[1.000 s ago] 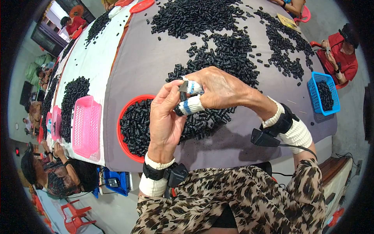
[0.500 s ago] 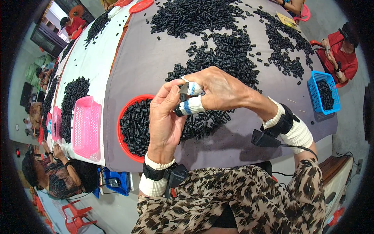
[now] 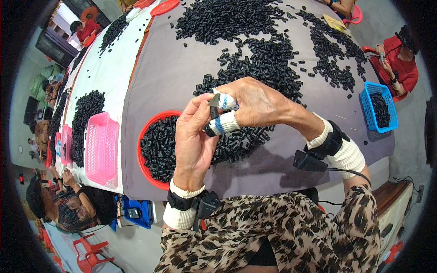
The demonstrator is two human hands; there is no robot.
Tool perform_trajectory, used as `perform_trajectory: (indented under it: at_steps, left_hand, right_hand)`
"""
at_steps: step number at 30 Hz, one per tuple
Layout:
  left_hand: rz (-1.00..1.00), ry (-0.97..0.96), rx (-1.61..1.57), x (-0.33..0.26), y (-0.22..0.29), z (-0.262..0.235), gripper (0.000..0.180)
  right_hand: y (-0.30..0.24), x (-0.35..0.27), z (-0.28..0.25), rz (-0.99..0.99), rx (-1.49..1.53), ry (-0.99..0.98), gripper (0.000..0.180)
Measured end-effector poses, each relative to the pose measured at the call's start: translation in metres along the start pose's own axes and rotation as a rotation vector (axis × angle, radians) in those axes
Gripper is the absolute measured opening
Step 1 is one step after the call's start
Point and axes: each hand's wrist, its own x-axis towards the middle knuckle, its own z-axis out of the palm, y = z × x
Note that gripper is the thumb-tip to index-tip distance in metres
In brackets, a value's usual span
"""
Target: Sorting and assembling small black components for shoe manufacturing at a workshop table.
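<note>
Two hands: my left hand [image 3: 193,141] and my right hand [image 3: 259,102] meet in front of me, raised above the near part of the grey cloth [image 3: 164,77].
Left hand: thumb and fingers pinched together on a small black piece [image 3: 214,112], the palm partly turned toward me.
Right hand: curled in from the right, gripping a grey blade [image 3: 214,100] beside that piece; whether the edge touches it I cannot tell.
Black piece: between my two sets of fingertips, right of the red basin.
Finger covers: a white knit sleeve with a blue band [image 3: 221,123] on my right thumb; above it a white wrap with blue marks [image 3: 226,102], on a finger or a handle, I cannot tell which.
Wrists: white knit cuffs under black straps, each carrying a black box.
Red basin [image 3: 140,152]: just left of my left hand, full of black pieces like the one I hold.
Loose piles: one large heap [image 3: 268,61] runs from beneath my hands to the far side; a thinner spread [image 3: 330,59] lies far right.
Pink basket [image 3: 101,150]: left, on the white cloth [image 3: 123,73].
Blue basket [image 3: 378,109]: at the right side, black pieces inside.
Others: a person in red [image 3: 400,66] sits far right; another person [image 3: 75,202] works near left.
</note>
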Motion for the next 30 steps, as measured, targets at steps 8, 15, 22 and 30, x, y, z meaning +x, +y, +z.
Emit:
perform_trajectory:
  at_steps: [8,15,22,30]
  left_hand:
    - [0.036,0.046,0.119,-0.002,0.001,0.004,0.019]
    - [0.057,0.084,0.178,-0.004,0.004,0.011,0.016]
    - [0.04,0.119,0.141,-0.004,0.002,0.013,0.016]
    - [0.008,0.047,0.053,-0.002,0.002,0.007,0.018]
  right_hand:
    - [0.003,-0.001,0.001,0.048,0.028,-0.049,0.03]
    - [-0.004,-0.001,0.001,0.035,0.04,-0.033,0.028]
    - [-0.005,-0.003,-0.003,0.071,0.006,-0.036,0.028]
    - [-0.004,-0.003,-0.003,0.034,0.023,-0.023,0.026]
